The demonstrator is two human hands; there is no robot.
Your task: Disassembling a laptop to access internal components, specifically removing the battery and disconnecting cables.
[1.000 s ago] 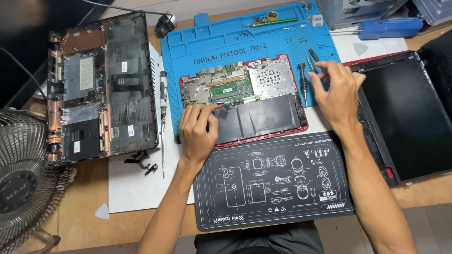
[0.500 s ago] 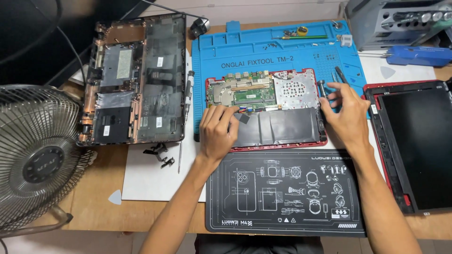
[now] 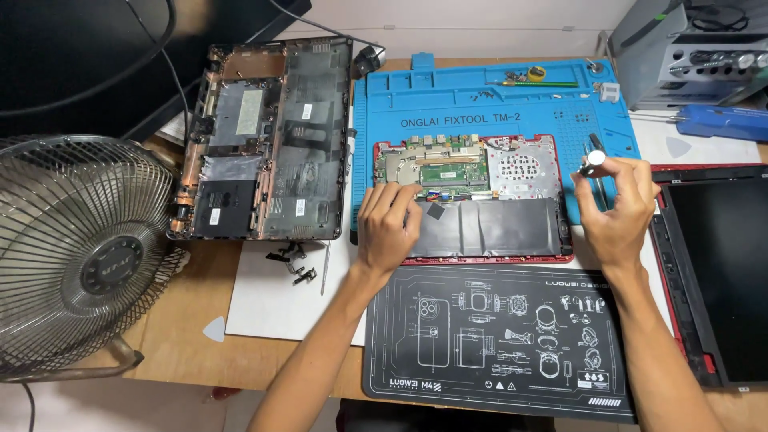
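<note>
Two hands are being kept busy over an opened red laptop base (image 3: 472, 200) that is lying on the blue work mat (image 3: 384, 104). The left hand (image 3: 387, 226) is being pressed flat, fingers spread and holding nothing, on the lower left corner of the base, where the circuit board is meeting the long black battery (image 3: 488, 226). A small screwdriver (image 3: 590, 157) is being pinched by the right hand (image 3: 616, 210), its fingers curled closed round the handle, just beside the right edge of the base and above the mat.

As a judgement, the base is being steadied well by the flat palm; the tool would be best kept upright and lowered squarely onto a screw head, so that slipping onto the board is avoided. The tool's tip cannot be made out.

The base is lying between the two hands, touched by the left fingers and apart from the right ones. A black bottom cover (image 3: 268, 140) is resting well to the left
</note>
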